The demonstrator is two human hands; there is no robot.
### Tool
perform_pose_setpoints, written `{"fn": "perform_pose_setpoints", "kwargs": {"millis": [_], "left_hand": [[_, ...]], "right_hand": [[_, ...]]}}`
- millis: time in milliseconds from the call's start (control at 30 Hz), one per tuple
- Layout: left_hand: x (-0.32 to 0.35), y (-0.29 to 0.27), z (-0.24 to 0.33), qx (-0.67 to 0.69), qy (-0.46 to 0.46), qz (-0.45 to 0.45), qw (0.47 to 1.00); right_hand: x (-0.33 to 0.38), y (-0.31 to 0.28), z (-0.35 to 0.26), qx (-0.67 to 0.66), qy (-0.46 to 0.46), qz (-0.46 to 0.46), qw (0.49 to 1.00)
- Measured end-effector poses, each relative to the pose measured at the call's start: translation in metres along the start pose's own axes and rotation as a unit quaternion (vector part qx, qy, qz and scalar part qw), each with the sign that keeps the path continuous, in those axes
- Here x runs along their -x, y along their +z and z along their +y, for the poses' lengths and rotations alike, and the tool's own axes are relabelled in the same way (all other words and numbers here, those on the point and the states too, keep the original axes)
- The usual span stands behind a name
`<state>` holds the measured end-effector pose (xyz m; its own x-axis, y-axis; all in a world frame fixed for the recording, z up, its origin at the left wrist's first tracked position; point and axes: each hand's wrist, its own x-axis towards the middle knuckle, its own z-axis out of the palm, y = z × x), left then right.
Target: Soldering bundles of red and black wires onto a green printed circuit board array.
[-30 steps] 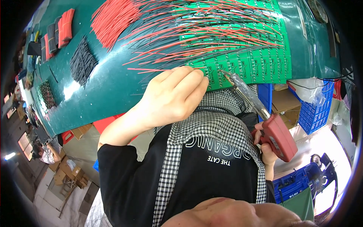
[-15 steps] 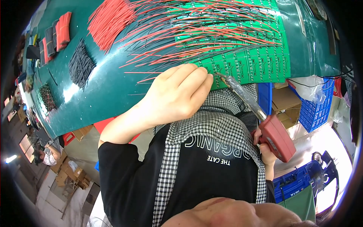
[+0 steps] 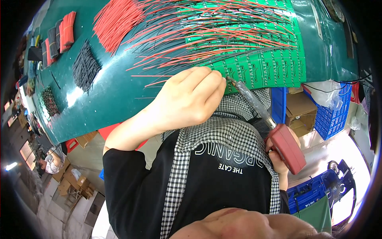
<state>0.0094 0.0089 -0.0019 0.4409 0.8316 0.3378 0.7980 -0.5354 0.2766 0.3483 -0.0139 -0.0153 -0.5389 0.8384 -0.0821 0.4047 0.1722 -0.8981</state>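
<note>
My left hand (image 3: pixel 195 93) is closed at the near edge of a sheet of green circuit boards (image 3: pixel 258 67), its fingertips pinched and turned out of sight. What they hold is hidden; thin red and black wires run behind the hand. My right hand (image 3: pixel 279 162) grips a soldering gun (image 3: pixel 287 148) with a red body and a wrapped barrel. Its bent tip reaches the boards' near edge, right beside my left fingers; whether it touches is too small to tell. Many red and black wires (image 3: pixel 223 34) lie across the boards, their ends fanning left.
Loose piles of red wires (image 3: pixel 118 24) and black wires (image 3: pixel 85 67) lie on the green table (image 3: pixel 107 95). Tied wire bundles (image 3: pixel 67 32) are farther left. At right stand a cardboard box (image 3: pixel 300 109) and a blue crate (image 3: pixel 336 115). Another person (image 3: pixel 53 161) is far left.
The soldering gun's body has swung slightly left and down with my right hand, its tip staying near my left fingers. My left hand has barely moved.
</note>
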Motion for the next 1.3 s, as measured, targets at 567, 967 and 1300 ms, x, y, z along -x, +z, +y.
{"fn": "perform_pose_setpoints", "kwargs": {"millis": [567,967,1300], "left_hand": [[-0.001,0.0,0.001,-0.012,0.005,0.004,1.0],[-0.015,0.01,0.004,0.052,-0.018,0.041,0.998],[-0.018,0.013,0.005,0.038,-0.025,0.037,0.998]], "right_hand": [[0.009,0.005,0.001,-0.075,0.042,0.046,0.995],[0.01,0.004,-0.006,-0.122,0.142,0.094,0.978],[0.03,-0.001,0.017,-0.048,0.092,0.057,0.993]]}}
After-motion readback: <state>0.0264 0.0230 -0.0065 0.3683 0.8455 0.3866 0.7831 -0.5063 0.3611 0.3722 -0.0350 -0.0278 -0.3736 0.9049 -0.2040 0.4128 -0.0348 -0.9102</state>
